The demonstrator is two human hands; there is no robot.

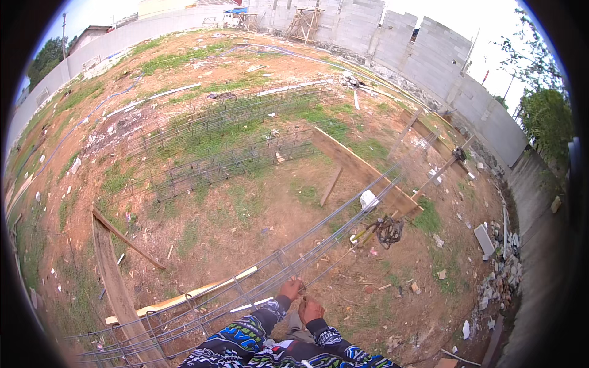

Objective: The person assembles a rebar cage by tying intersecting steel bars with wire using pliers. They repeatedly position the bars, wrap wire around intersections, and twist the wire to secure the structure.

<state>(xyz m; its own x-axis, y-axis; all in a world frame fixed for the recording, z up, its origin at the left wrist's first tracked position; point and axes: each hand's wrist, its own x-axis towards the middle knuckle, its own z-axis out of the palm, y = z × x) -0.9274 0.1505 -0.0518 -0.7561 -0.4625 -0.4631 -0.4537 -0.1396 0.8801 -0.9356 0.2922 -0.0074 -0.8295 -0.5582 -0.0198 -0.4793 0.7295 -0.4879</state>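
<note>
Head view, hands: the left hand (291, 288) grips a bar of a long rebar cage (257, 288), fingers curled around it. The right hand (311, 308) sits just beside it, fingers folded in at the same spot; whether it pinches wire or bar, I cannot tell. Both sleeves carry a blue, black and white pattern.

Head view, cage in hand: it runs from the lower left corner up to the right, resting across wooden planks. It lies straight in front of the person.

Head view, in the way: one broad plank (116, 279) lies under the cage at left, and a pale slat (184, 299) runs beneath it. A dark coil of tie wire (388, 231) sits on the ground right of the cage, near a long brown board (359, 170).

Head view, packages: one small white container (368, 199) rests on that board. No label is readable.

Head view, counts: two hands; at least two more finished rebar cages (221, 141) lying side by side on grass further off.

Head view, surroundings: red dirt with grass patches, scattered rubble (500, 276) at right, and a grey block wall (423, 52) along the far edge.
</note>
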